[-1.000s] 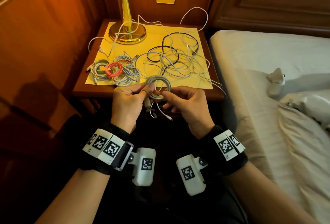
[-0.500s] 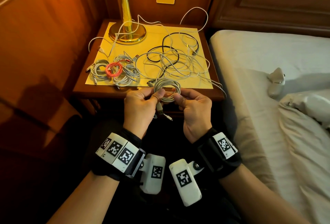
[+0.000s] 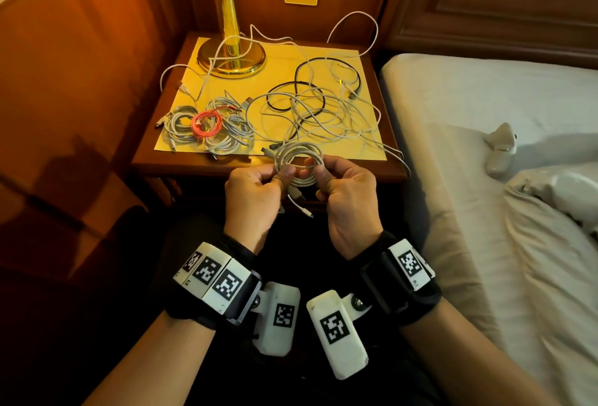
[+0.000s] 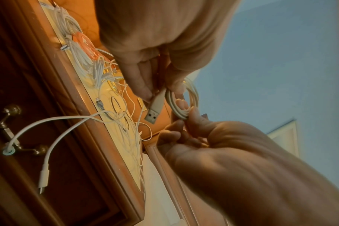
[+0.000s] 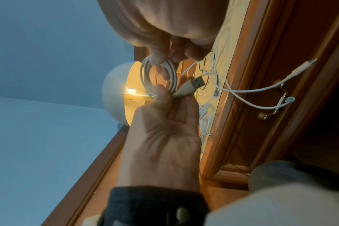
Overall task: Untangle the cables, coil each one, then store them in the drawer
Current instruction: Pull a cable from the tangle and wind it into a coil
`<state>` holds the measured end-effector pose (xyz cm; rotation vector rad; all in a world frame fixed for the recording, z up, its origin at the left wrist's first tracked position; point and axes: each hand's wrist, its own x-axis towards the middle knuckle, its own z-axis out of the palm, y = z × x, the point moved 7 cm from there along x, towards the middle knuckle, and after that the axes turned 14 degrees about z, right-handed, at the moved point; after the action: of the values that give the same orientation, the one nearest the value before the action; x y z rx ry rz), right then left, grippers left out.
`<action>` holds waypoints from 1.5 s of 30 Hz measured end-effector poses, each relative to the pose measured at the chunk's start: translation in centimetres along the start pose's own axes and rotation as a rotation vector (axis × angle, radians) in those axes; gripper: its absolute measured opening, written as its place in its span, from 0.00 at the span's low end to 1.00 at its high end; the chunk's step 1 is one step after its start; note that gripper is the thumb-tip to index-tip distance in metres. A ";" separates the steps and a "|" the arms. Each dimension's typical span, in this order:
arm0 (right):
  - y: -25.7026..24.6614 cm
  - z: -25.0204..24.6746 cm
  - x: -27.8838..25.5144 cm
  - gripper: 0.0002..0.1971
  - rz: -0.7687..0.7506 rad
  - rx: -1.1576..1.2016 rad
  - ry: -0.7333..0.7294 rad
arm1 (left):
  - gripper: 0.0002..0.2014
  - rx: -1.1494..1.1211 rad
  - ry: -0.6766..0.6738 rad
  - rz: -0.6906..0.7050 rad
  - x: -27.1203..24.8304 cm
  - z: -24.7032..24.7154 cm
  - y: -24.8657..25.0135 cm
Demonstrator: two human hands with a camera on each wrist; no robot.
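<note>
White coil (image 3: 298, 159) hangs between both hands just off the front edge of the bench (image 3: 181, 170), its ring standing roughly upright. The left hand (image 3: 250, 193) pinches the coil's left side between thumb and curled fingers; the right hand (image 3: 348, 192) pinches the right side the same way, so each grip is narrow and closed on the same cable. From the bottom of the ring, two loose ends hang between the hands: a USB plug (image 4: 154, 109) on a short tail, lying against the left fingers, and a thinner tail with a small plug (image 3: 306, 212) dangling lower.

The coming move likely turns on that USB tail. It leaves the ring at its lowest point, points down and toward the person, and is nearer the left hand, so the left is better placed to wrap or tuck it while the right steadies the loops.

Further out, finished coils, one of them red (image 3: 207, 123), lie by the front left corner of the bench. A loose tangle (image 3: 323, 111) of white and black cables covers the middle and right side. The drawer handle (image 4: 9, 122) shows below the top, with the drawer closed.
</note>
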<state>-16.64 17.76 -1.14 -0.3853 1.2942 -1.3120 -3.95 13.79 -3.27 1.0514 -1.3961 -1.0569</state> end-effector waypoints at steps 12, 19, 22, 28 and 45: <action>0.0 -0.2 0.4 0.13 0.009 -0.016 -0.010 | 0.18 0.012 0.034 0.003 0.3 -0.2 -0.2; -0.8 0.1 0.3 0.09 -0.050 -0.028 -0.123 | 0.06 -0.334 -0.023 -0.162 0.1 1.0 0.2; -1.6 0.2 0.4 0.10 -0.095 -0.037 -0.166 | 0.07 -0.447 -0.009 -0.220 0.4 1.0 0.7; -2.8 0.6 0.8 0.03 -0.200 -0.044 -0.265 | 0.13 -0.498 -0.002 -0.243 0.9 1.4 1.3; -3.5 -0.3 2.1 0.18 -0.171 -0.087 -0.216 | 0.05 -0.247 0.126 -0.040 2.0 1.7 2.6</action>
<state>-19.11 14.99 0.66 -0.6927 1.1577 -1.3188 -5.91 12.49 -0.38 0.9496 -1.1159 -1.1397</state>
